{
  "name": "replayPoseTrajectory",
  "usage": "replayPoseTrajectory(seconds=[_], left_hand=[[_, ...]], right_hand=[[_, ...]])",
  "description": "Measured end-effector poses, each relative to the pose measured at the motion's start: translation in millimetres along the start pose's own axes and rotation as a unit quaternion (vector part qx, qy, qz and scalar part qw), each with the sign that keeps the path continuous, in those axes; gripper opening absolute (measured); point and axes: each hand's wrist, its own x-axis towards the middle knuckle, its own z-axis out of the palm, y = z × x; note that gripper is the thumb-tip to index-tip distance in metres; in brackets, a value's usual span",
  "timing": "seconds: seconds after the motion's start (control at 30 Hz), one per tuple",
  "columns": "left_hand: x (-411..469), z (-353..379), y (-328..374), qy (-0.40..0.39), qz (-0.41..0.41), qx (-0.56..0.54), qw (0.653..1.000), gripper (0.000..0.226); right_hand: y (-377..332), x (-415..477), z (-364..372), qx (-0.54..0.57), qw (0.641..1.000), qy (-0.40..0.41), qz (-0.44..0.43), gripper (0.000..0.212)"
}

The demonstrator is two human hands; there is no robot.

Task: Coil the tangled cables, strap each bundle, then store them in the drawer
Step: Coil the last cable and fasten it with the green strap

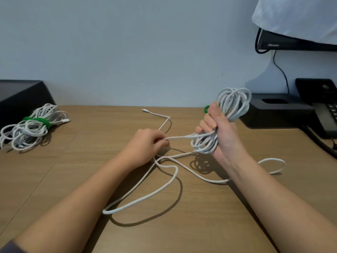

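Note:
My right hand point(218, 127) grips a coil of white cable point(235, 104), held upright above the wooden desk point(209, 216). A strand runs from the coil's lower end to my left hand point(145, 143), which pinches it just above the desk. The loose rest of the white cable point(145, 196) lies in wide loops in front of me, and its plug end point(144, 110) points toward the wall. At the far left lie coiled white cable bundles point(31, 128) bound with a green strap point(39, 122). Part of another green strap point(207, 109) peeks out behind my right hand.
A black box point(20, 94) stands at the back left against the wall. At the right are a black tray-like base point(273, 110), a desk phone point(326, 110) with its cord, and a cloth-covered monitor point(291, 40) above.

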Motion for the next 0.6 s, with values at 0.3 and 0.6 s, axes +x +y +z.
replayPoseTrajectory(seconds=[0.3,0.6], left_hand=[[-4.9,-33.3,-7.3,-0.169,-0.138,-0.373,0.902,0.012],[-4.4,-36.0,-16.0,0.080,0.077,0.194,0.975,0.014]], right_hand=[[-17.9,4.1,-11.1,-0.224,0.936,-0.100,0.254,0.025],[-26.0,1.7,-13.4,-0.261,0.908,-0.095,0.315,0.019]])
